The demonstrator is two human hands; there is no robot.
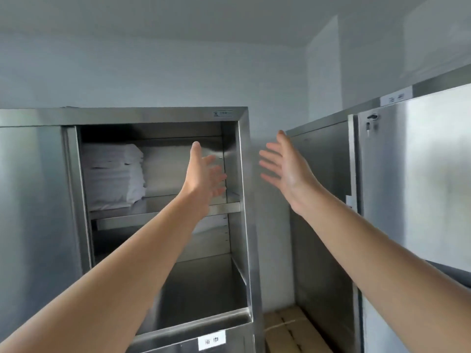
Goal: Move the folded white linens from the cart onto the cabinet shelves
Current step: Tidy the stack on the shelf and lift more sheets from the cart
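A stack of folded white linens (113, 175) lies on the left side of the upper shelf (165, 208) in the open steel cabinet (243, 159). My left hand (204, 174) is raised in front of that shelf's right side, fingers straight, holding nothing. My right hand (285, 171) is raised to the right of the cabinet's frame, palm facing left, fingers spread, holding nothing. Both hands are apart from the linens. The lower shelf (204, 289) holds nothing that I can see. The cart is out of view.
The cabinet's left sliding door (35, 212) is closed. A second steel cabinet (407, 174) with a lock stands at the right. A cardboard box (288, 329) sits on the floor in the gap between the cabinets. A white label (211, 340) marks the cabinet's lower front.
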